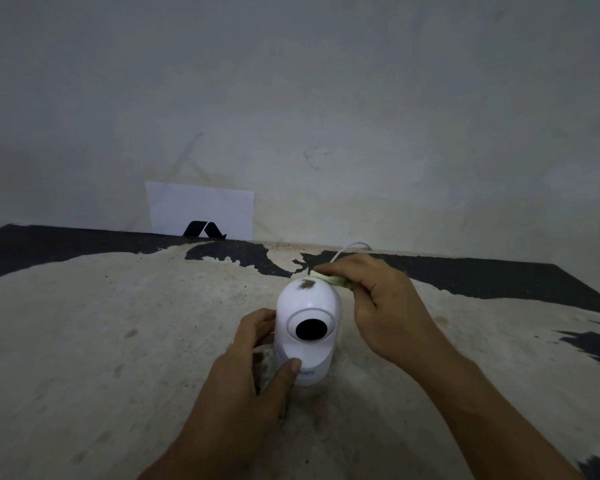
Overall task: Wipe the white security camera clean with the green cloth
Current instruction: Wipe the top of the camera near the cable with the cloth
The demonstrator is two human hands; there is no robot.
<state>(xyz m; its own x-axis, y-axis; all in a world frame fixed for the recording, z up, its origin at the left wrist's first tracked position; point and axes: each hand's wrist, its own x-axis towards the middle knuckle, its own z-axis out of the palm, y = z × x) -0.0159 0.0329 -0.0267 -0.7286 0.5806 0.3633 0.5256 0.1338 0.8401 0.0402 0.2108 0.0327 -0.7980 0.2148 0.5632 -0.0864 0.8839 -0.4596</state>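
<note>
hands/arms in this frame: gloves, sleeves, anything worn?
Nothing worn that shows. Left hand and right hand are bare, no gloves, rings or watch visible. Both forearms are bare to the frame's bottom edge, no sleeves in view.

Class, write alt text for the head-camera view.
A person's left hand steadies a white security camera on a worn table, while the right hand holds a green cloth beside a dark smudge on its dome.

The camera (307, 332) carries small grey lettering low on its base, partly hidden behind the left thumb and too blurred to read. The white paper (201, 209) against the wall bears a black angular logo, no words.
</note>
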